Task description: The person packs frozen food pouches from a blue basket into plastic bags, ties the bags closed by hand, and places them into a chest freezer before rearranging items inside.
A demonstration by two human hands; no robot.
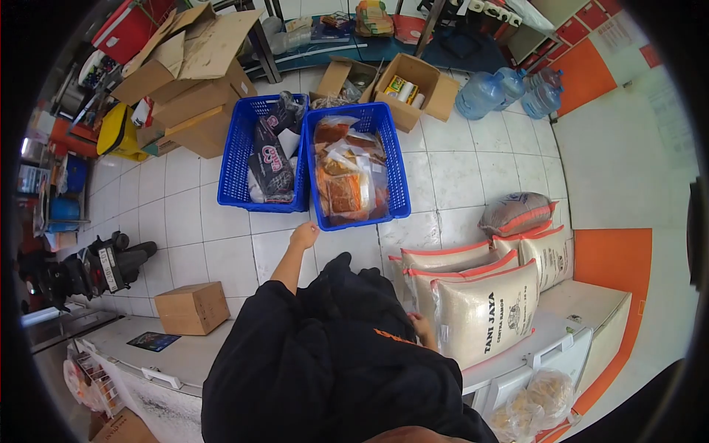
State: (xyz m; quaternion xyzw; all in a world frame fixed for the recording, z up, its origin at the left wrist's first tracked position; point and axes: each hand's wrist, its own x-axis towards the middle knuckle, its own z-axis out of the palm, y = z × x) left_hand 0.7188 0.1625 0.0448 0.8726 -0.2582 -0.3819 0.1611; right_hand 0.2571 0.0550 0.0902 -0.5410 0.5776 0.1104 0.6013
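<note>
My left hand point(304, 235) is just in front of two blue baskets, near the lower left corner of the right one, its fingers curled together; whether anything is in them is too small to tell. The right blue basket point(399, 177) bears several clear packets point(345, 193) of orange-brown food. In the left blue basket point(230, 166) lie black printed bags point(272, 164). My right hand point(421, 327) hangs low by my side, next to the white sacks with red edges point(484, 314); its fingers are partly hidden by my dark clothing.
Cardboard boxes point(199, 96) stand at the back left, with an open box point(417, 77) behind the baskets. Large water bottles point(480, 96) are at the back right. A motorcycle point(111, 264) is at the left, and a closed carton point(192, 308) sits on the white freezer point(125, 332).
</note>
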